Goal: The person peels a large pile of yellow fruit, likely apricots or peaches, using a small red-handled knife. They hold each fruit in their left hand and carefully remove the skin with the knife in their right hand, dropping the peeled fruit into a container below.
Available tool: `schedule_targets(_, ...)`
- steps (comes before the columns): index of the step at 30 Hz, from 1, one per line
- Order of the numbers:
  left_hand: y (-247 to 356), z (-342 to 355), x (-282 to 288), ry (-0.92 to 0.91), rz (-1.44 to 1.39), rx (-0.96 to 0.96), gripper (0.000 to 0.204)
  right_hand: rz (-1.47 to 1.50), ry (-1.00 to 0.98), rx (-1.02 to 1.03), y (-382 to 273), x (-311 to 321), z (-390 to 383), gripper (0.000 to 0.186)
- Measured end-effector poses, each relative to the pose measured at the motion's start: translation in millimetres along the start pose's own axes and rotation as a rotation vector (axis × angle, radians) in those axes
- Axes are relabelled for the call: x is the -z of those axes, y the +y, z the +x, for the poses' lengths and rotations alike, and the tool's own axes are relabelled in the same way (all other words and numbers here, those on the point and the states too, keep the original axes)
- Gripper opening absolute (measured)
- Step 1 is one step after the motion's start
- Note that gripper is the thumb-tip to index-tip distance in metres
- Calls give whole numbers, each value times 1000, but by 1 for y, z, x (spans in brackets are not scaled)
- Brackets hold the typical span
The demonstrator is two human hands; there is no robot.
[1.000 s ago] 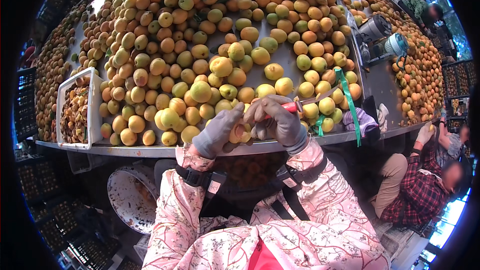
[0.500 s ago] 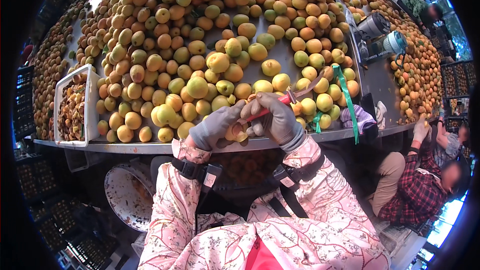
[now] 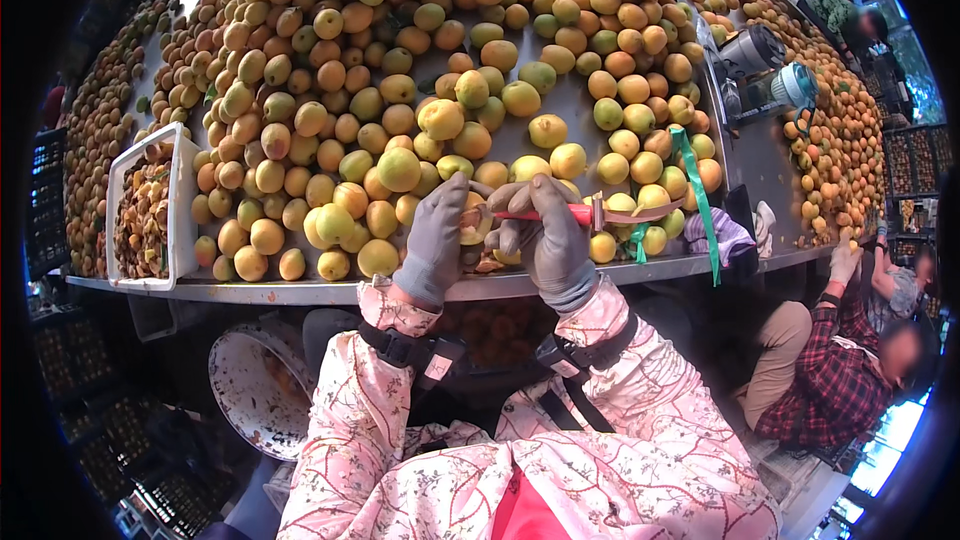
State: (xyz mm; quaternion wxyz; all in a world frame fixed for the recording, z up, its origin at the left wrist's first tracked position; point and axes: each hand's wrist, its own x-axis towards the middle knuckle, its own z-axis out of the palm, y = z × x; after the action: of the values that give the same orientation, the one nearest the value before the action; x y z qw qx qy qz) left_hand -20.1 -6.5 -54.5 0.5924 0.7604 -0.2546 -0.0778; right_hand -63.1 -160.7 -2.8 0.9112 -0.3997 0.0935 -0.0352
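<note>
My left hand [image 3: 437, 238], in a grey glove, is closed around an apricot [image 3: 474, 223] that looks partly cut open at the table's front edge. Beside it, my right hand [image 3: 557, 245], gloved too, grips a knife by its red handle [image 3: 578, 214]. The curved blade [image 3: 645, 217] points right, away from the apricot. My right fingertips are close to the fruit; whether they touch it I cannot tell. Loose yellow-orange apricots [image 3: 400, 170] lie just beyond both hands on the metal table [image 3: 300, 293].
A white crate [image 3: 185, 200] of brownish scraps stands at the table's left. Below it is a stained white basin [image 3: 250, 390]. A green ribbon [image 3: 700, 195] hangs over the edge by a purple cloth [image 3: 722, 238]. A lidded jug [image 3: 775, 90] stands right; a person in plaid [image 3: 825, 380] sits there.
My hands have moved slightly apart, and the left has turned more upright, showing the apricot. The knife blade has swung down from pointing up and right to nearly level.
</note>
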Motion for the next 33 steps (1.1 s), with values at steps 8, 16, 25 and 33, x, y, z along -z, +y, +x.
schedule_targets(8,-2,13,17,-333,90,-119,75,-486,-198,-43,-18,-4,-4,37)
schedule_targets(16,-12,7,24,-361,230,-286,90,-163,-100,-192,-14,0,-5,32)
schedule_targets(25,26,36,24,-573,-204,605,91,-202,-170,-213,-18,13,0,34)
schedule_targets(33,-18,10,-16,38,-70,76,52,185,207,-64,9,6,6,33)
